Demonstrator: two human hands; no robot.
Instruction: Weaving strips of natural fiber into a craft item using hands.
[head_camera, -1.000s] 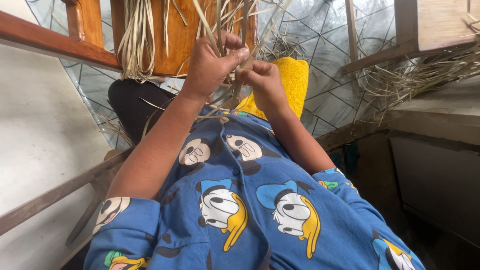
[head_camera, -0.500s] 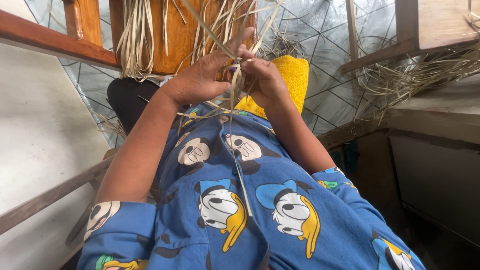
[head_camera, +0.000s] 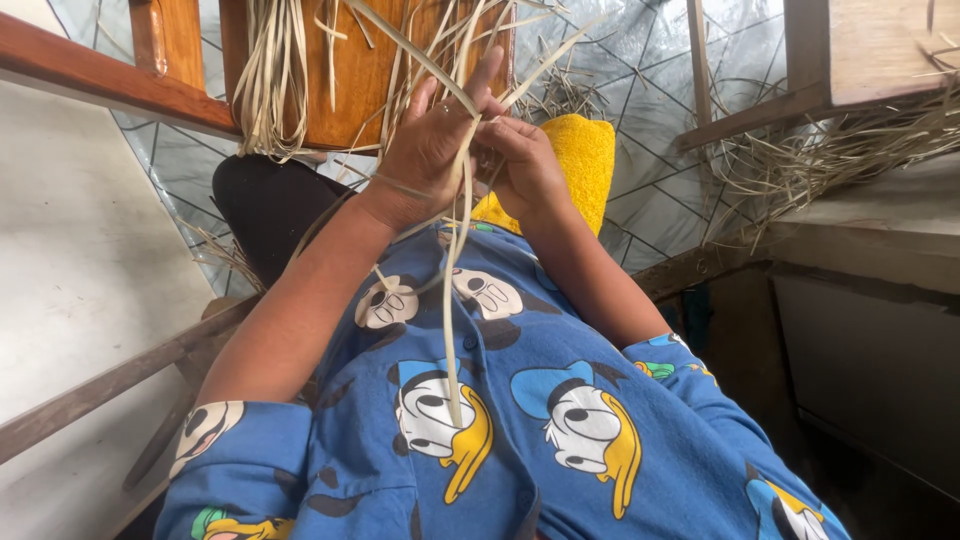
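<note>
My left hand (head_camera: 425, 150) and my right hand (head_camera: 520, 165) meet in front of my chest, both working pale straw strips (head_camera: 455, 290). The left hand's fingers are spread and a long strip runs over them and hangs down onto my blue patterned shirt (head_camera: 520, 400). My right hand pinches the bundle of strips where they cross, just right of the left hand. More strips fan upward from the hands toward a wooden chair seat (head_camera: 355, 70).
A yellow cushion (head_camera: 585, 165) lies behind the hands. Wooden chair rails (head_camera: 90, 80) cross the upper left, another wooden frame (head_camera: 800, 80) with a pile of loose straw (head_camera: 850, 150) stands at upper right. Plastic sheeting covers the floor beyond.
My left hand has opened its fingers and shifted slightly right. A long strip has been pulled through and now hangs straight down over my shirt.
</note>
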